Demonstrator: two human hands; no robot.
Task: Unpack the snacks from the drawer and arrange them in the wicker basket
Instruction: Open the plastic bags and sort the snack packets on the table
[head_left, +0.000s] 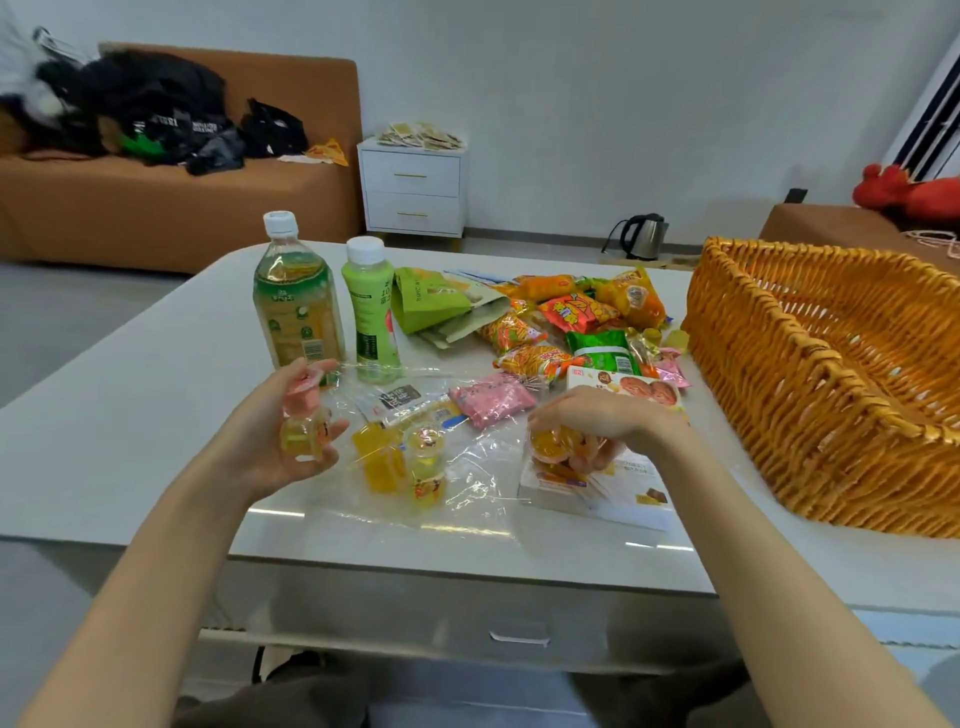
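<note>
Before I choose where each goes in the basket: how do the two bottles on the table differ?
The tea bottle is taller and wider than the green bottle. The tea bottle is clear, showing amber liquid behind its label; the green bottle is opaque light green. The tea bottle stands nearer the table's left edge, while the green bottle stands beside the green snack pouch. Both stand upright, have white caps, and sit outside the wicker basket.

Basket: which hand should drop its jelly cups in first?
Right hand, probably. It grips jelly cups nearer the basket; the left hand would have to cross over the snacks.
</note>
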